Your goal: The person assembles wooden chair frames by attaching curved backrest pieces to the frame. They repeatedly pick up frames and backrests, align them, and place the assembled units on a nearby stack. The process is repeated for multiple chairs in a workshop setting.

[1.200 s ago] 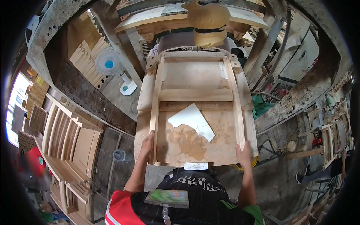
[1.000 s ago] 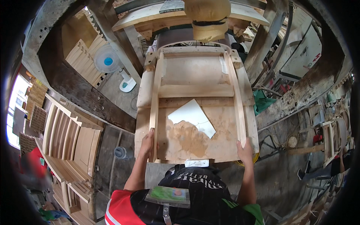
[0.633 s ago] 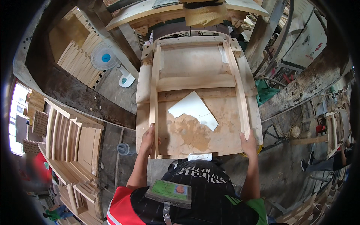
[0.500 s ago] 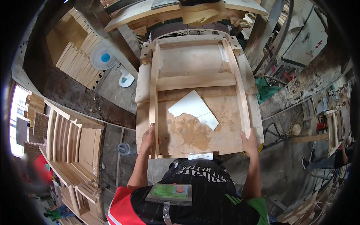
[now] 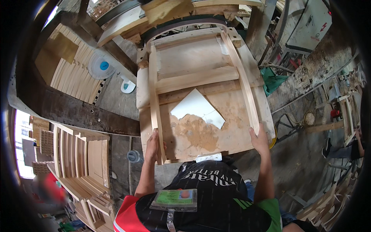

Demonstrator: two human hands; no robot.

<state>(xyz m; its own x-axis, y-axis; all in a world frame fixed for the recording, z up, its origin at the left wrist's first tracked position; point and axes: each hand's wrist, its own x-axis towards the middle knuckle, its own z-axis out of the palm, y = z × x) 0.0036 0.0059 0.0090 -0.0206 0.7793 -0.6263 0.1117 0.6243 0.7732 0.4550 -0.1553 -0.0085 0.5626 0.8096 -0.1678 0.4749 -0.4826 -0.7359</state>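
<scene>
Wooden frame (image 5: 193, 77) on bench; left hand (image 5: 152, 144), right hand (image 5: 259, 140) gripping its rails.

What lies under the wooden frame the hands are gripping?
Under the wooden frame lies a plywood board carrying a white sheet and sawdust. Whatever supports the board is hidden.

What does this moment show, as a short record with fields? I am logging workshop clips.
left hand: grips near end of the wooden frame, on its left rail
right hand: grips near end of its right rail
frame: lies flat on the workbench
on bench: white sheet, sawdust patch
floor, left: stacked wooden frames
</scene>
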